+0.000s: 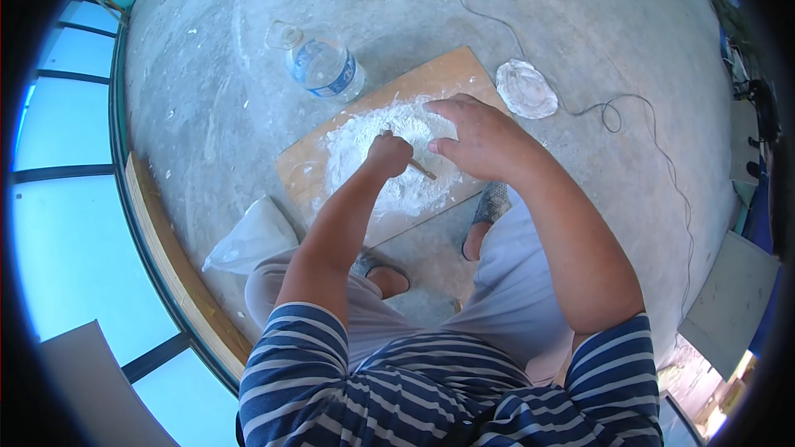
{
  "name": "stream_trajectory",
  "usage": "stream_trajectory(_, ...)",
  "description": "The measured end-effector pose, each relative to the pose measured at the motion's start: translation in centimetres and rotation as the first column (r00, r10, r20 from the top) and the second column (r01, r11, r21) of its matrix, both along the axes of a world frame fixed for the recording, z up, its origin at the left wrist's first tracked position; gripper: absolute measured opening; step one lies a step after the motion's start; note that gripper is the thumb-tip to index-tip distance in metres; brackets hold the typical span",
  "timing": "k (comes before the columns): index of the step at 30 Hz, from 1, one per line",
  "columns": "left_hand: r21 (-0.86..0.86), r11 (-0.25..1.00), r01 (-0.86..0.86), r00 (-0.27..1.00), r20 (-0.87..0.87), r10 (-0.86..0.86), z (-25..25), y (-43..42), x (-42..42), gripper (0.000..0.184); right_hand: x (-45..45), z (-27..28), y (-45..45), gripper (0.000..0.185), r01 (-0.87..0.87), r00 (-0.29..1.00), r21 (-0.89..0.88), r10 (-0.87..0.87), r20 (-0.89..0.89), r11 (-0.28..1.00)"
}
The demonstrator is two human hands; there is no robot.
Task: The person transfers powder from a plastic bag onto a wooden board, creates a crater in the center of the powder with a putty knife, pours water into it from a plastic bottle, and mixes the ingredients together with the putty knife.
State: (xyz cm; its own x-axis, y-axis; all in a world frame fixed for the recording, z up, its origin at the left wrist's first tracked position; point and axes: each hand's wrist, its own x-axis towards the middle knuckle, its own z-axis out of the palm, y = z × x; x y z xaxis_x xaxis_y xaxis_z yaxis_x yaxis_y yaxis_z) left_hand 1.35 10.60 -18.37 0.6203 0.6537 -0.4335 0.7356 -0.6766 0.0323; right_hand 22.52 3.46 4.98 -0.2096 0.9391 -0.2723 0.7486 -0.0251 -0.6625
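Note:
A heap of white powder is spread over a wooden board on the floor. My left hand is wrapped round a short wooden stick, whose bare end points down and right; its other end is hidden by the hand. Over the right part of the powder is my right hand, thumb and fingers apart, with nothing visible in it. Its fingertips are at the powder, but whether they touch it I cannot tell.
Behind the board stands a clear plastic bottle with a blue label. A crumpled whitish round thing lies to its right, near a thin cable. A white plastic bag sits at left, and my slippered feet flank the board's near edge.

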Motion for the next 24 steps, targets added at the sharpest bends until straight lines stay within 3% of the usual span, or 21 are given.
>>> stream_trajectory(2,0.043,0.999,-0.003,1.0,0.028,0.002,-1.2,0.2,0.9,0.017,0.1,0.0,0.1,0.055,0.006,1.0,-0.013,-0.006,-0.002,1.0)
stream_trajectory(5,-0.021,0.998,-0.061,0.997,0.035,0.062,-0.5,1.3,2.4,0.019,0.1,0.1,0.1,0.055,0.015,1.0,-0.041,-0.014,0.016,0.999)
stream_trajectory(9,-0.009,0.974,-0.227,0.974,0.022,0.227,-0.8,2.4,2.9,0.021,0.1,-0.3,0.2,0.056,0.0,0.999,-0.015,0.001,0.04,1.0)
stream_trajectory(12,-0.127,0.884,-0.449,0.887,0.06,0.459,-0.9,3.1,2.1,0.023,0.0,-0.2,0.3,0.056,-0.004,0.999,-0.023,0.005,0.042,1.0)
stream_trajectory(18,-0.159,0.726,-0.669,0.693,0.219,0.687,-2.1,2.9,-0.4,0.028,0.0,-0.4,0.4,0.055,-0.011,0.999,-0.02,0.011,0.046,1.0)
stream_trajectory(24,-0.169,0.489,-0.856,0.466,0.158,0.87,-3.4,2.4,-3.4,0.03,-0.1,-0.2,0.4,0.055,0.001,1.0,-0.031,0.0,0.021,1.0)
